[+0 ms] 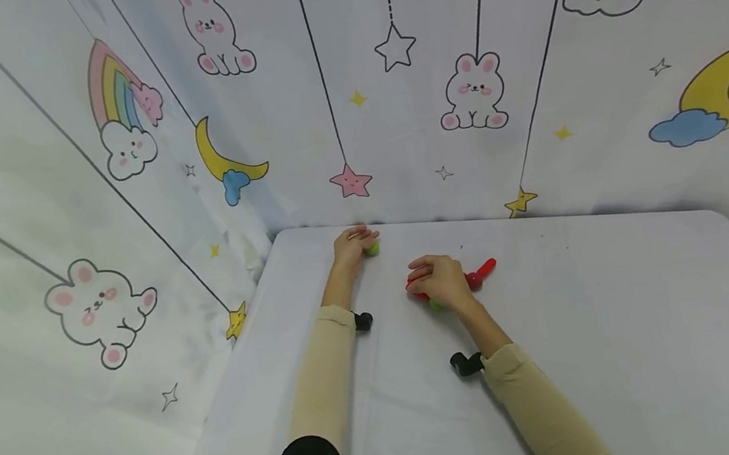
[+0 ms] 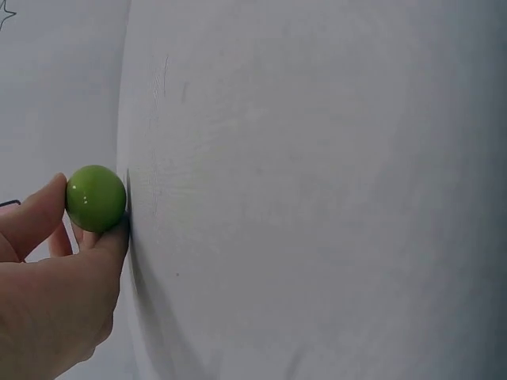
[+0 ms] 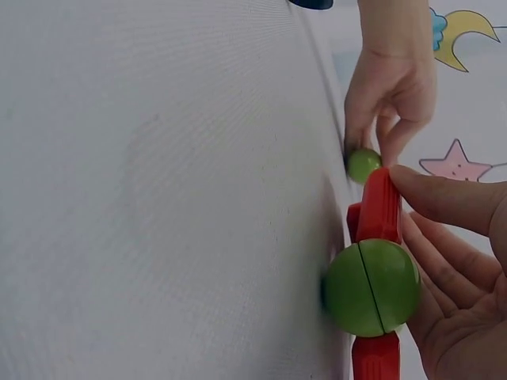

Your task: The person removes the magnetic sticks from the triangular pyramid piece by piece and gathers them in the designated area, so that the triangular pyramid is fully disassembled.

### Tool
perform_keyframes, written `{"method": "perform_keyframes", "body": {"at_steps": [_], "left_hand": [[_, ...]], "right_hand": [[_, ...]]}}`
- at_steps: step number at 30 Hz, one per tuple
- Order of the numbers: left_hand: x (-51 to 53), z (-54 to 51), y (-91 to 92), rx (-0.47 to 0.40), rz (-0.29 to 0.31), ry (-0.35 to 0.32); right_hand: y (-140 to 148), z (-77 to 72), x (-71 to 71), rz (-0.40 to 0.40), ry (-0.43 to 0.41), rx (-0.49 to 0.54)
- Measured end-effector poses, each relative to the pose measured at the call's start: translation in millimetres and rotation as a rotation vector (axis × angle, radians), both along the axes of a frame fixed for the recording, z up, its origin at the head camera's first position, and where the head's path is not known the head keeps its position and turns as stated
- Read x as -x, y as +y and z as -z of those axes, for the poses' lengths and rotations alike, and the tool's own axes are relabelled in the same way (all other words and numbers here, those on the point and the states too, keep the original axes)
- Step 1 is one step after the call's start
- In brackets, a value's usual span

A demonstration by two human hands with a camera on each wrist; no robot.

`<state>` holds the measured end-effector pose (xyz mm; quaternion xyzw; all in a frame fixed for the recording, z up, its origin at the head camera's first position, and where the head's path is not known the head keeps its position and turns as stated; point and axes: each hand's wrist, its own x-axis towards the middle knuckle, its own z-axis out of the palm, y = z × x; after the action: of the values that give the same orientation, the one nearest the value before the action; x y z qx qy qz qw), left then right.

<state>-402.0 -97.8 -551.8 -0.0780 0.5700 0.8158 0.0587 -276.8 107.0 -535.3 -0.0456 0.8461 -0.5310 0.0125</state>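
Observation:
At the far edge of the table, my left hand (image 1: 351,245) pinches a small glossy green ball (image 2: 96,199) between thumb and fingers, close to the cloth. To its right, my right hand (image 1: 440,280) holds a red plastic toy with a green round part (image 3: 372,287), which has a dark seam across it. In the right wrist view the thumb presses the end of a red section (image 3: 383,207), with the fingers behind it. Past that hand in the head view, a red knob and a red bar (image 1: 486,268) of the toy stick out; the hand hides its middle.
A white cloth covers the table (image 1: 630,322). Behind and to the left hangs a white curtain (image 1: 292,113) printed with bunnies, stars, moons and rainbows. Black wrist devices (image 1: 465,363) sit on both forearms.

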Motion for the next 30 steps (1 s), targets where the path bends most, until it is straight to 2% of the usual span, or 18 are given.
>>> {"method": "perform_keyframes", "body": {"at_steps": [7,11,19,25,30], "left_hand": [[-2.1,3.3,3.1,0.099,-0.016,0.037],[-4.5,1.5,2.7,0.086,-0.028,0.050],[-10.0,-13.6,-3.0,0.034,-0.040,0.026],[-14.2,-20.3,-2.9,0.082,-0.034,0.021],[-16.4,-24.6,-10.0,0.129,0.005,0.018]], "right_hand": [[0,3.2,-2.2,0.005,0.002,-0.022],[-1,2.7,-2.5,-0.001,0.018,-0.032],[-5,-0.2,-7.8,-0.002,0.059,-0.034],[-8,-3.5,-14.3,0.019,0.099,-0.061],[-5,-5.7,-17.1,0.047,0.104,-0.038]]}}
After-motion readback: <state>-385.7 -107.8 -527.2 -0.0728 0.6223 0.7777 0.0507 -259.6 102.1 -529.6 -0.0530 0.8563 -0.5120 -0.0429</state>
